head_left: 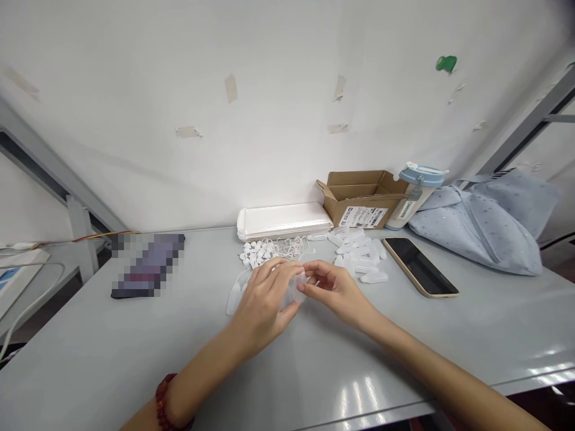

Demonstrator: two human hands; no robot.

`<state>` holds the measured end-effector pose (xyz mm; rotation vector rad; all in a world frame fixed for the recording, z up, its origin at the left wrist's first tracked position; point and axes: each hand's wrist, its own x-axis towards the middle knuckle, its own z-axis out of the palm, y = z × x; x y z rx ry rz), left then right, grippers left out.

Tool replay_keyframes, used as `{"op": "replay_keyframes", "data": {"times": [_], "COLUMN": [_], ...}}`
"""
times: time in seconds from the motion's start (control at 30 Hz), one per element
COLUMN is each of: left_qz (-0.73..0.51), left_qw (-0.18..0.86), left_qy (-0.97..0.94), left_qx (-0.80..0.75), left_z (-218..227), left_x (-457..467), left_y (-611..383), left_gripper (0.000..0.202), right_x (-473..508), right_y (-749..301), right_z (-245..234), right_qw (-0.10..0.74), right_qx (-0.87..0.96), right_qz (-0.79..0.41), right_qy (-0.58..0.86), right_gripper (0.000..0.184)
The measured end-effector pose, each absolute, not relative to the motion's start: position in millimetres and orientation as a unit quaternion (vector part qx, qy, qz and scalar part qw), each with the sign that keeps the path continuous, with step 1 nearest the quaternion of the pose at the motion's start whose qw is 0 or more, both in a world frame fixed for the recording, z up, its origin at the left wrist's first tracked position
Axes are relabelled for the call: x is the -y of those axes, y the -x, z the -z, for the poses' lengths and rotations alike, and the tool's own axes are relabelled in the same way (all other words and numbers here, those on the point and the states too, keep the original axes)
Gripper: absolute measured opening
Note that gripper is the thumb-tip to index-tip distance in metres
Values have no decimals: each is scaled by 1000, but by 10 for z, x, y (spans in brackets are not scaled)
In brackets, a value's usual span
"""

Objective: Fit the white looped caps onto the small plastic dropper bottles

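Between my two hands is a small translucent plastic tube (298,288), partly covered by fingers. My left hand (268,299) curls round it from the left, thumb below and fingers above. From the right, my right hand (335,288) pinches it near the top with thumb and fingertips. Beside my left hand lies a flat translucent piece with a white cord (233,298), partly hidden. Beyond the hands sit small white caps (256,252) and a tangle of white cords (291,245). Several translucent tubes (359,251) are heaped to the right.
White flat packs (285,220) are stacked against the wall beside an open cardboard box (363,200). A blue-lidded bottle (415,194) and a pale blue fabric bag (485,221) stand at the right. A phone (421,266) lies on the grey table (179,335); a pixelated dark item (150,266) is left.
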<state>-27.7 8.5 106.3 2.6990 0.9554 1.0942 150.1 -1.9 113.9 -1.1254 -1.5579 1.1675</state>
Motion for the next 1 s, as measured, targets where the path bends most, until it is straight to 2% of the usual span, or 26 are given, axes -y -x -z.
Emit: {"op": "replay_keyframes", "data": {"times": [0.3, 0.5, 0.7, 1.0], "left_qz": [-362, -309, -237, -195], "left_qw": [36, 47, 86, 128], "left_qy": [-874, -878, -875, -871], "left_qx": [-323, -362, -413, -433], "left_z": [-1034, -1037, -1041, -1014], "left_x": [-101, -97, -91, -94], "left_y": [276, 250, 221, 198], "left_gripper": [50, 55, 49, 48], "right_x": [7, -10, -38, -44], "right_y": [-1536, -1529, -1498, -1489], "right_z": [-1198, -1134, -985, -926], "right_qw": [404, 331, 320, 306], "right_qx": [595, 671, 723, 722], "right_qz": [-549, -465, -319, -314], "right_qy": [425, 473, 523, 536], "right_gripper": [23, 17, 19, 19]}}
